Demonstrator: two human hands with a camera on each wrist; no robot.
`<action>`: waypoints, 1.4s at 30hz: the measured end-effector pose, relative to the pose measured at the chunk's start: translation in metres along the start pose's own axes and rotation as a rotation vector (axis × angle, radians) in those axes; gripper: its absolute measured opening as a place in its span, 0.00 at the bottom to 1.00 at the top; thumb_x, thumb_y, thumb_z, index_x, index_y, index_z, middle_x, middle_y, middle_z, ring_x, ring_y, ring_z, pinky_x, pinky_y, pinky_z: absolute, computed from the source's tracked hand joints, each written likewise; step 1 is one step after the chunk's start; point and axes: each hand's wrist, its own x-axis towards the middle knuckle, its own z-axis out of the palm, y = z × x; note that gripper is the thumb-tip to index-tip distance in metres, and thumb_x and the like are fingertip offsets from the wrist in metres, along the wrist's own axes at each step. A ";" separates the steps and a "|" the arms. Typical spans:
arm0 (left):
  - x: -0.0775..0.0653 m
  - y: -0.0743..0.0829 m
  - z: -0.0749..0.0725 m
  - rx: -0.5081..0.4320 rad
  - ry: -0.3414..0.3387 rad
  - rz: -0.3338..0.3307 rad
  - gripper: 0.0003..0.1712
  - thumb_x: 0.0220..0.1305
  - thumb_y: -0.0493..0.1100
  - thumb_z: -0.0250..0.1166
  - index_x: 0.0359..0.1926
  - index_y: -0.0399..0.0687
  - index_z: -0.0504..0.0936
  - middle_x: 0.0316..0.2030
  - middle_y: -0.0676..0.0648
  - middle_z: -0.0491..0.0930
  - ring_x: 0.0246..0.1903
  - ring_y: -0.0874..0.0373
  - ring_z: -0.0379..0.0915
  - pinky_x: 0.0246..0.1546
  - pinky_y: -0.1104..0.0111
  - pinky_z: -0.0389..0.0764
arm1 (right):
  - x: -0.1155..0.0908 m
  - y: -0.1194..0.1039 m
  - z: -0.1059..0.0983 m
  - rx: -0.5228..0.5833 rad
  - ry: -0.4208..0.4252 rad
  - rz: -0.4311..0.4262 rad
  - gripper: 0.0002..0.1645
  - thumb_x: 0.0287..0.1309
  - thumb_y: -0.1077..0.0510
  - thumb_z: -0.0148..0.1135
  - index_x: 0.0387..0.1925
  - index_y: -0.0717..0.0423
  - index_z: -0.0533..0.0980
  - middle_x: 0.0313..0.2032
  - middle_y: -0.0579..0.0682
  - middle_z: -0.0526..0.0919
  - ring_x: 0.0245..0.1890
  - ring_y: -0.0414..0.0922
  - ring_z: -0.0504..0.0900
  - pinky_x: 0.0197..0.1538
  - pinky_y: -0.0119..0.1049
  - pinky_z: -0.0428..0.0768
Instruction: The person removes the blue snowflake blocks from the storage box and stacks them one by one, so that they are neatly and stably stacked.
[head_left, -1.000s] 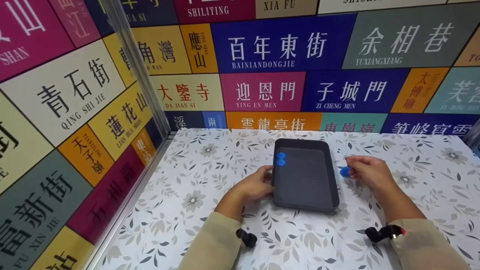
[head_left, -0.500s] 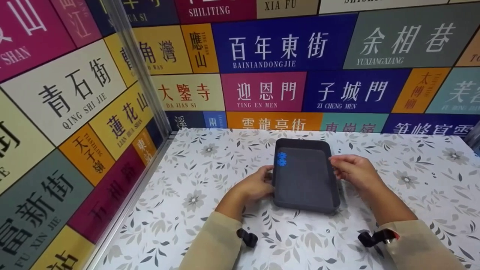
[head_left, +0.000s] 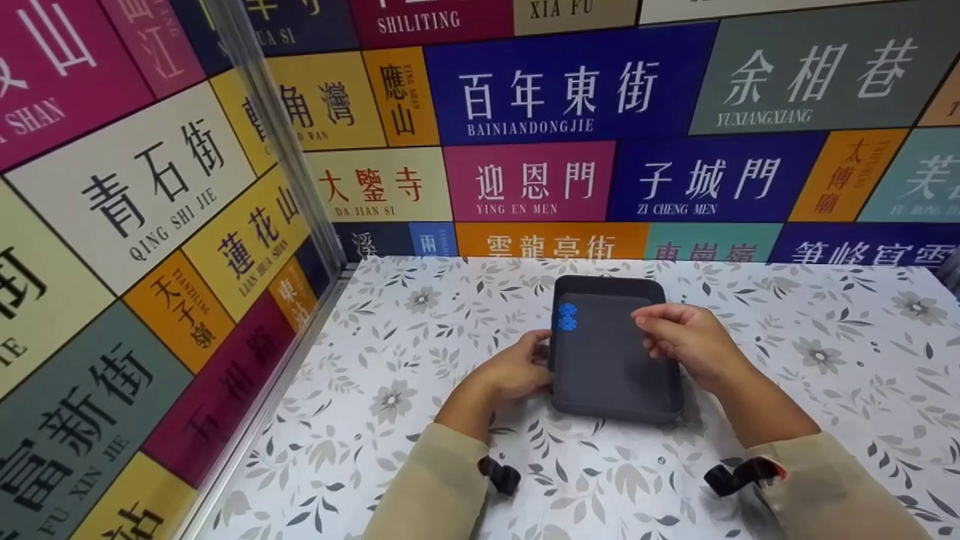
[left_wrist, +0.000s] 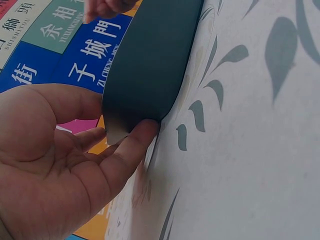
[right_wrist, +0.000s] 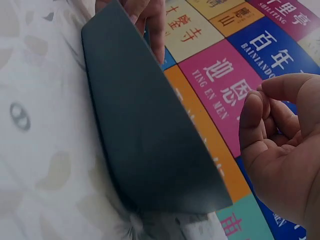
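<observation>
A dark grey rectangular tray [head_left: 615, 360] lies on the table, with two small blue flower-shaped pieces [head_left: 568, 316] one above the other near its left wall. My left hand [head_left: 517, 367] grips that left wall; in the left wrist view its thumb and fingers [left_wrist: 140, 137] hold the tray's side. Above the tray's right half is my right hand [head_left: 686, 341], thumb and forefinger pinched together. In the right wrist view, this right hand [right_wrist: 285, 135] keeps the same pinch. The blue piece seen at its fingers earlier is hidden now, and the table beside the tray shows no blue.
A white tablecloth [head_left: 420, 360] with grey leaves and flowers covers the table. Sign-patterned walls [head_left: 570, 90] stand behind and at the left, where a clear metal-edged strip [head_left: 300, 150] marks the corner. Black bands [head_left: 746, 475] sit on both wrists.
My right hand has moved left from beside the tray to above its right half, and the blue piece at its fingers has gone from sight. The left hand keeps its hold.
</observation>
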 end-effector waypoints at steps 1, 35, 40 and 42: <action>0.000 0.000 0.000 0.005 0.002 0.001 0.49 0.63 0.34 0.67 0.83 0.50 0.60 0.72 0.40 0.75 0.68 0.50 0.74 0.70 0.56 0.78 | 0.002 -0.002 0.002 0.004 -0.004 -0.002 0.05 0.72 0.54 0.69 0.41 0.42 0.90 0.31 0.37 0.87 0.28 0.37 0.83 0.36 0.28 0.86; -0.002 0.003 0.002 -0.024 -0.004 0.000 0.49 0.63 0.32 0.67 0.83 0.48 0.59 0.73 0.39 0.73 0.66 0.50 0.76 0.67 0.58 0.80 | 0.130 0.013 0.035 0.213 -0.013 0.227 0.11 0.74 0.52 0.66 0.49 0.55 0.83 0.34 0.46 0.82 0.33 0.40 0.81 0.41 0.29 0.86; -0.001 0.003 0.002 -0.022 -0.001 0.009 0.50 0.62 0.31 0.67 0.83 0.48 0.59 0.72 0.38 0.74 0.66 0.50 0.76 0.68 0.57 0.79 | 0.130 0.027 0.036 0.093 -0.063 0.189 0.28 0.75 0.54 0.65 0.68 0.67 0.75 0.37 0.44 0.85 0.34 0.39 0.83 0.42 0.30 0.86; -0.001 0.002 0.001 -0.025 0.001 0.011 0.50 0.61 0.31 0.67 0.83 0.48 0.60 0.72 0.38 0.75 0.66 0.50 0.76 0.69 0.57 0.79 | 0.133 0.033 0.038 0.054 -0.079 0.173 0.30 0.75 0.55 0.65 0.69 0.70 0.73 0.38 0.43 0.86 0.33 0.39 0.83 0.41 0.30 0.86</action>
